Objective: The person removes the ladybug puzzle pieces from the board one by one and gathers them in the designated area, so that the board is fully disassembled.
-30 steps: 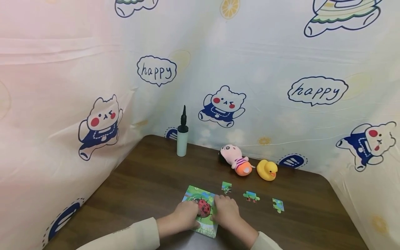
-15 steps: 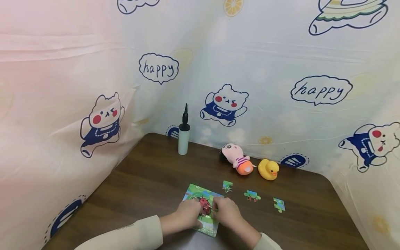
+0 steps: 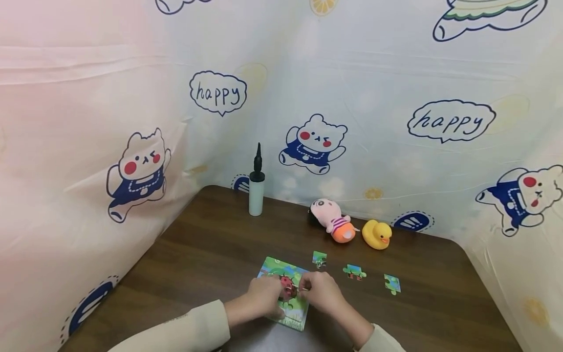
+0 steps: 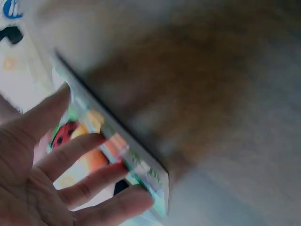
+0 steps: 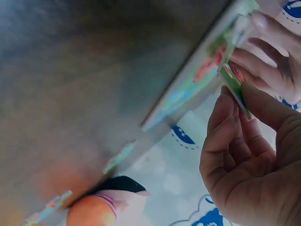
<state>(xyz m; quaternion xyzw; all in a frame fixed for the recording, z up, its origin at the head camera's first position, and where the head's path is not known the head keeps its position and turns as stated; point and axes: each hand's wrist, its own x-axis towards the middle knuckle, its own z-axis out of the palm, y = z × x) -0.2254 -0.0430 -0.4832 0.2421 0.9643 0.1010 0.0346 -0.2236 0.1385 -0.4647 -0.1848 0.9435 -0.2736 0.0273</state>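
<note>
A ladybug jigsaw puzzle (image 3: 292,322) in a flat square board lies on the table below both hands. My right hand (image 3: 323,292) is over the puzzle's right side. Between its thumb and fingers it pinches a green puzzle piece (image 5: 230,84) with a bit of red, tilted on edge close to the board in the right wrist view. My left hand (image 3: 264,297) rests on the puzzle's left side, fingers (image 4: 87,190) spread and fairly straight against it. Part of the ladybug picture is hidden behind the hands.
Loose puzzle pieces, one left (image 3: 319,259), one middle (image 3: 354,272) and one right (image 3: 392,283), lie beyond my right hand. Farther back are a plush toy (image 3: 333,221), a yellow rubber duck (image 3: 377,234) and a hand pump (image 3: 256,195) on the brown table (image 3: 198,259).
My right hand has drawn its fingers together at the puzzle's right side and tilted up a piece there. The left hand stays nearly in place. The loose pieces have not moved.
</note>
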